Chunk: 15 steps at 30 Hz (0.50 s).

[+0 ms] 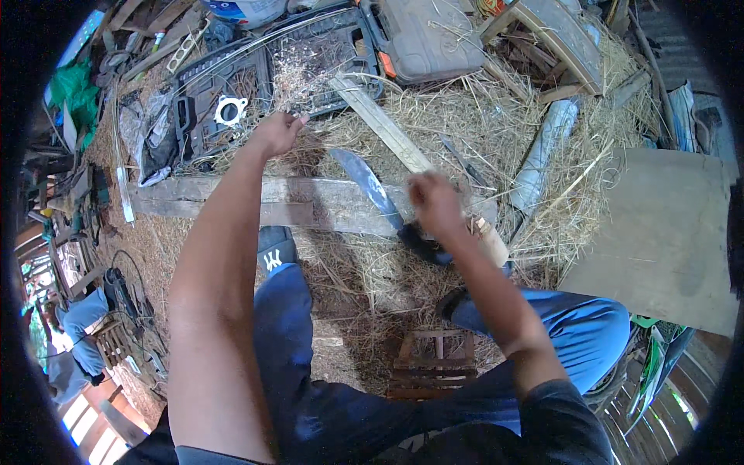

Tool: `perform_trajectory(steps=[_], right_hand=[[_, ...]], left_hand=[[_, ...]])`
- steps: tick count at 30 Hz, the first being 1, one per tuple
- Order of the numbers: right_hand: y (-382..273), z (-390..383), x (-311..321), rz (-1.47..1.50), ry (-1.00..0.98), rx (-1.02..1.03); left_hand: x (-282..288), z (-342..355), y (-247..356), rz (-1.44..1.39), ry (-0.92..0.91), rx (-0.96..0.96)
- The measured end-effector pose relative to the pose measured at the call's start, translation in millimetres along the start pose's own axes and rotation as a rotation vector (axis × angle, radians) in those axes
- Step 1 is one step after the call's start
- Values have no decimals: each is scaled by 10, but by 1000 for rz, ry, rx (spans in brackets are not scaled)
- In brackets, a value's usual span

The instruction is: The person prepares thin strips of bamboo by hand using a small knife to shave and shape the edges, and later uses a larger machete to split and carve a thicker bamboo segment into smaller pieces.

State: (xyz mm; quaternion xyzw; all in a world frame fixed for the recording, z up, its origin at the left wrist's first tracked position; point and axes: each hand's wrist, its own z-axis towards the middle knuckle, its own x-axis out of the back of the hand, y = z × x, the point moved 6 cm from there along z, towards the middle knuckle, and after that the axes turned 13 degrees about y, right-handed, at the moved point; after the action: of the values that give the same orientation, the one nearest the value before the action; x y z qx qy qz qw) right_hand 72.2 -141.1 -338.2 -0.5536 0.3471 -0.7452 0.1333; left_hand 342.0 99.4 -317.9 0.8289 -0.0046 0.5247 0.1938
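Note:
My left hand (279, 133) reaches to the lower edge of an open black tool case (186, 116), its fingers pinched; what they hold is too small to make out. My right hand (434, 203), blurred, is over the lower end of a pale wooden strip (376, 116); its grip is unclear. A broad curved blade (364, 180) with a black handle (422, 246) lies across a weathered plank (298, 194), beside and below that hand. Right of the strip lies a thinner blade (465, 163), and a pale wood piece (492, 240) sits by my right forearm.
A closed grey case (426, 43), a wooden frame (573, 54), straw and a rolled sheet (542, 155) lie ahead. A flat board (659, 240) is at the right. My legs are below, over a slatted wooden piece (430, 372). Clutter lines the left.

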Motion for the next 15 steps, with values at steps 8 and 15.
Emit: perform_trajectory(steps=[8,15], right_hand=[[-200,-733,-175,-140,-155,-84],[-18,-801,-243,-122,-130,-95]], left_hand=[[-88,70,89,38,-17,-20],[-207,86,117,52,63,-55]])
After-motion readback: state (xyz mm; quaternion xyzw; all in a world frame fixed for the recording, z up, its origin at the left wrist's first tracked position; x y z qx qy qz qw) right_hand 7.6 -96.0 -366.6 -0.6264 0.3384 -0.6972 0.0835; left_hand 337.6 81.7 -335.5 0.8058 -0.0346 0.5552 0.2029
